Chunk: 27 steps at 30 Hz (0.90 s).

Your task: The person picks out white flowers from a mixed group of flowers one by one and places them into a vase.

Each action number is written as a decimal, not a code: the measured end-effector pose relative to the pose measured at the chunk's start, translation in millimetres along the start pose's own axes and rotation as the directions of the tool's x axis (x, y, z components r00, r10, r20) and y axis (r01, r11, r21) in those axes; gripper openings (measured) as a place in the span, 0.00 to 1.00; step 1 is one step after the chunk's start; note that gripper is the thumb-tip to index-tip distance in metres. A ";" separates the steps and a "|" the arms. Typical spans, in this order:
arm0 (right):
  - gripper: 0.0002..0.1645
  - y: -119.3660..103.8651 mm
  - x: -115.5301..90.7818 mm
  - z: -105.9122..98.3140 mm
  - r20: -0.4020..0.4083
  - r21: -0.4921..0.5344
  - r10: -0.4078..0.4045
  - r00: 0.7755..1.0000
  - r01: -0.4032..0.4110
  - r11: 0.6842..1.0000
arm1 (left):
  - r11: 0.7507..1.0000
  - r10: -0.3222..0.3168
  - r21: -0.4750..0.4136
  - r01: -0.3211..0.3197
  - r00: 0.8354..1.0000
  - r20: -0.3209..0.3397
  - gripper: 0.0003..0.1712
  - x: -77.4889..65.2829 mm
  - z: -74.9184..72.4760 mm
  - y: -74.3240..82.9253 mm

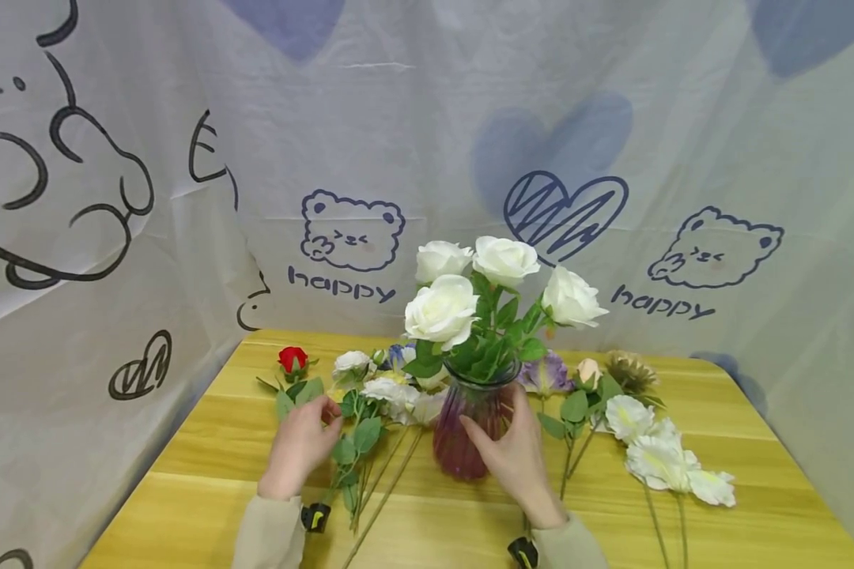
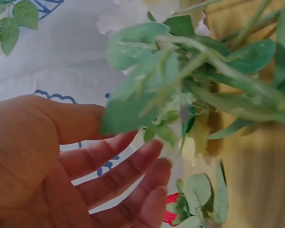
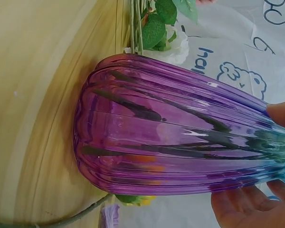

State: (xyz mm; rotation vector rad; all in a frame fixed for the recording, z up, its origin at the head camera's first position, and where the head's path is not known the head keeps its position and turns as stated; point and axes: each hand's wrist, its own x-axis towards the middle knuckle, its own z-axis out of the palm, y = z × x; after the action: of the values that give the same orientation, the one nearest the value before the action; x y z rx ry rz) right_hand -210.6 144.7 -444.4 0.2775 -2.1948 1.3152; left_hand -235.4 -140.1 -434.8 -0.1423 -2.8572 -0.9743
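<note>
A ribbed purple glass vase [image 1: 467, 431] stands upright on the table, holding several white roses [image 1: 443, 310] with green leaves. My right hand [image 1: 515, 454] grips its side, thumb on one face and fingers round the other; in the right wrist view, dark stems show through the vase [image 3: 171, 128]. To the left, my left hand [image 1: 302, 442] hovers beside a leafy green stem [image 1: 356, 431]. In the left wrist view, a leaf [image 2: 142, 90] overlaps the thumb tip of that hand [image 2: 85, 161], and the loosely bent fingers hold nothing.
Left of the vase lie a red rose [image 1: 293, 359] and white flowers [image 1: 391, 393]. On the right are a purple flower [image 1: 545, 371], a peach bud [image 1: 588, 371], a brown flower [image 1: 632, 371] and white blooms [image 1: 660, 458]. A printed curtain [image 1: 441, 142] hangs behind the table [image 1: 206, 442].
</note>
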 end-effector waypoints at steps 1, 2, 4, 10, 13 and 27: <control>0.40 0.3 0.1 -0.3 -0.002 -0.003 0.003 1.000 -0.003 1.000 | 1.000 -0.009 0.000 0.009 1.000 0.018 0.06 -0.1 0.4 -1.5; 0.40 0.6 0.3 -0.6 -0.003 -0.005 0.005 1.000 -0.005 1.000 | 1.000 -0.017 0.002 0.017 0.999 0.035 0.06 0.0 0.7 -3.0; 0.40 0.9 0.8 -1.6 -0.003 -0.007 0.008 1.000 -0.008 1.000 | 0.999 -0.043 -0.003 0.043 0.997 0.071 0.07 0.2 0.5 -5.5; 0.39 0.9 2.2 -4.4 0.004 -0.014 0.017 1.000 -0.017 1.000 | 0.993 -0.117 0.029 0.114 0.979 0.168 0.13 0.2 -1.5 -12.8; 0.40 0.8 2.4 -5.3 0.013 -0.015 0.016 1.000 -0.016 1.000 | 0.990 -0.137 0.028 0.135 0.959 0.248 0.11 -1.2 -1.2 -14.7; 0.40 3.4 2.6 -5.2 0.020 -0.023 0.019 1.000 -0.018 1.000 | 0.987 -0.139 -0.016 0.163 0.885 0.444 0.15 -6.9 1.4 -9.2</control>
State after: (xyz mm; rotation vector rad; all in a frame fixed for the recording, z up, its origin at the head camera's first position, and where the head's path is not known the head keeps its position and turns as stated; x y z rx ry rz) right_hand -212.3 151.1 -443.6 0.2635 -2.2324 1.3023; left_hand -229.9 -146.8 -442.5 -0.1674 -3.2989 -1.1813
